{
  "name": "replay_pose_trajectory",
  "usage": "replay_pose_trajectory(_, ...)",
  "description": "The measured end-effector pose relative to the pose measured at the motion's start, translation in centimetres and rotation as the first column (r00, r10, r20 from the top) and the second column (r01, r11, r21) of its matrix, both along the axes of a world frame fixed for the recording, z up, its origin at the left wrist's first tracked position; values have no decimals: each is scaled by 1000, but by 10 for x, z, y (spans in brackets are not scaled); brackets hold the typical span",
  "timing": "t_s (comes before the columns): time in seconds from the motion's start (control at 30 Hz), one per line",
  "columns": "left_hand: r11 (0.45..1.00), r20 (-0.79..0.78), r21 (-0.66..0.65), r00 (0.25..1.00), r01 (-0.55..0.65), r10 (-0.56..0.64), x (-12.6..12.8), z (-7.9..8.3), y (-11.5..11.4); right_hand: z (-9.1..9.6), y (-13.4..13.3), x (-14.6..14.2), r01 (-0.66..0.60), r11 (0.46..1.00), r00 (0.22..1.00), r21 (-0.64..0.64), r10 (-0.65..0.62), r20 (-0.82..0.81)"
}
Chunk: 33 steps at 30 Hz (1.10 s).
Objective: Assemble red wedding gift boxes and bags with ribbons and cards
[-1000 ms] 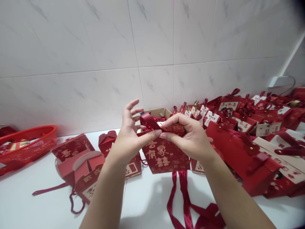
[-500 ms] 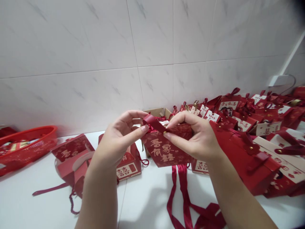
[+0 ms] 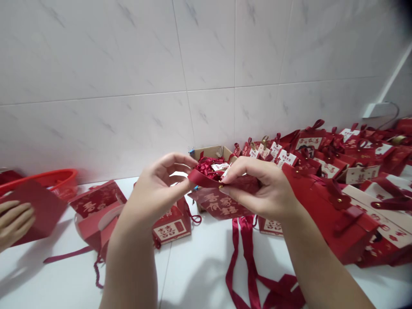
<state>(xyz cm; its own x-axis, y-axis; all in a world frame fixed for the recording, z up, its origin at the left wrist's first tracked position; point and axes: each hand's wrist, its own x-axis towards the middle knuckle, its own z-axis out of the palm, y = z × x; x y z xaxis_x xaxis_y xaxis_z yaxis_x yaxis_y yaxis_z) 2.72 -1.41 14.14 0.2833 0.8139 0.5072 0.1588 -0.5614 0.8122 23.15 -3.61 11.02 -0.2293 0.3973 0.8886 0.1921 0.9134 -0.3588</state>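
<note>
In the middle of the head view, above the table, hangs a red gift box (image 3: 227, 206) with gold characters, its printed face tilted. A dark red ribbon handle (image 3: 203, 178) loops from its top edge. My left hand (image 3: 162, 182) pinches the loop's left bend between thumb and fingers. With thumb and forefinger closed, my right hand (image 3: 267, 184) grips the box's top edge at the ribbon's small gold rivet (image 3: 221, 186). Just behind stands a cardboard carton (image 3: 209, 152) holding red ribbons and white tags (image 3: 220, 166). My hands partly cover the box's sides.
Finished-looking red gift boxes (image 3: 328, 214) crowd the right side. More boxes (image 3: 170, 225) stand at left near a red plastic basket (image 3: 64, 176). Loose ribbons (image 3: 249, 262) trail over the white table (image 3: 193, 274). Another person's hand (image 3: 14, 221) holds a red panel (image 3: 41, 212) at far left.
The gift box has tipped, so its printed face looks more foreshortened, and the ribbon loop has swung lower. Another person's hand with a red panel has entered at the left.
</note>
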Motion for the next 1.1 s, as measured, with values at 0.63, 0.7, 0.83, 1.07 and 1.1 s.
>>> replay_pose_trajectory(0.63,993,172,14,978,116,-116,24,-6,-7,0,1,2,28,985,996,173,-42,74)
replay_pose_trajectory(0.7,990,180,17,974,138,-139,23,-8,-7,0,2,2,52,981,994,188,-69,85)
replay_pose_trajectory(0.83,984,152,59,972,170,-177,21,-10,-8,-1,2,4,81,977,992,197,-99,80)
replay_pose_trajectory(1.07,981,102,82,978,175,-183,20,-11,-9,-1,1,3,78,973,992,217,-98,83)
replay_pose_trajectory(1.1,981,90,80,978,179,-186,20,-11,-8,-1,1,3,76,973,992,220,-96,86)
